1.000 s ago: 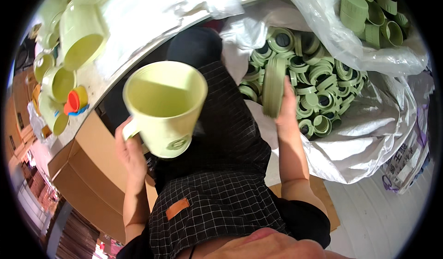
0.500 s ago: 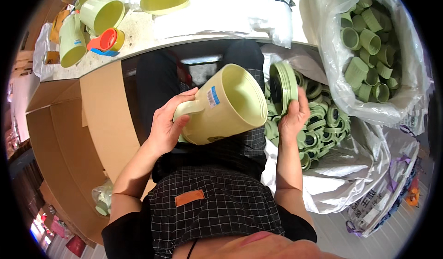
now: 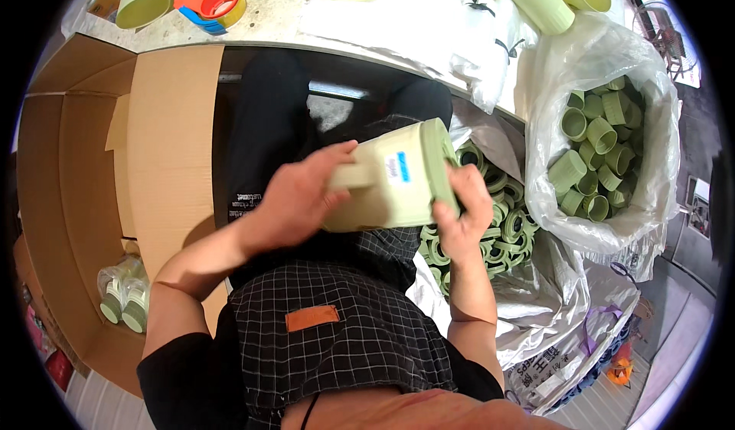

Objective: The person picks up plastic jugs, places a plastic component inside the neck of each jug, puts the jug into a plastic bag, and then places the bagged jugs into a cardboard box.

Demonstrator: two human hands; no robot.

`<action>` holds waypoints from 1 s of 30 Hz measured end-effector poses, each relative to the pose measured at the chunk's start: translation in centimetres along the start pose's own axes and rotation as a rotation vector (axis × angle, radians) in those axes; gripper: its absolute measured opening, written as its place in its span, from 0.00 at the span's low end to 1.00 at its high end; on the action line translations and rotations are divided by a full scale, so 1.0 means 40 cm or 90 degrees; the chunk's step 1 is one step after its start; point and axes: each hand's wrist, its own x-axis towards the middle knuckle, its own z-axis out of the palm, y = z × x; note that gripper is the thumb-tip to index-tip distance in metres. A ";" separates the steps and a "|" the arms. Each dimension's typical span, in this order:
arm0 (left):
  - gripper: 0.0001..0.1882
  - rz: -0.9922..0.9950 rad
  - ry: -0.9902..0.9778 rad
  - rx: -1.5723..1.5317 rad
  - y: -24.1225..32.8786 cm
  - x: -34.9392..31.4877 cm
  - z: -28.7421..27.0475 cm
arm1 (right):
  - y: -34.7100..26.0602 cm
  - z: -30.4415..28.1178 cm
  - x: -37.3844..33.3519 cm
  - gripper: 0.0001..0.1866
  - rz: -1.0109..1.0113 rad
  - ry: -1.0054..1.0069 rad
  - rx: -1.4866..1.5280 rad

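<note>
A pale green plastic pitcher (image 3: pixel 379 181) with a blue-and-white label lies tilted over my lap, its mouth toward the right. My left hand (image 3: pixel 300 192) is wrapped round its handle. A green round lid (image 3: pixel 438 154) sits against the pitcher's mouth, and my right hand (image 3: pixel 465 209) grips its edge; whether it is fully seated cannot be seen. Below and beyond my right hand, many more green lids (image 3: pixel 513 231) lie heaped in a white sack.
An open cardboard box (image 3: pixel 84 200) with bagged green items stands at left. On the table (image 3: pixel 268 16) are further pitchers, a roll of tape (image 3: pixel 223 5) and white plastic bags (image 3: pixel 478 35). At right stands a clear-lined bag (image 3: pixel 547 192) of green cups (image 3: pixel 601 135).
My right hand has brought the lid left onto the pitcher's mouth, which was uncovered before. The pitcher has turned toward the right, and the whole view has shifted.
</note>
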 end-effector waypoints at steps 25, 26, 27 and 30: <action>0.07 0.369 0.085 0.018 0.183 0.311 -0.073 | 0.122 -0.027 0.110 0.37 0.245 -0.173 0.084; 0.05 0.330 0.154 0.088 0.170 0.402 -0.070 | 0.127 -0.029 0.113 0.38 0.220 -0.175 0.087; 0.05 0.425 0.231 0.169 0.077 0.517 -0.053 | 0.115 -0.032 0.126 0.37 0.200 -0.180 0.084; 0.08 0.125 0.251 0.348 -0.218 0.741 -0.035 | 0.101 -0.026 0.141 0.35 0.193 -0.175 0.096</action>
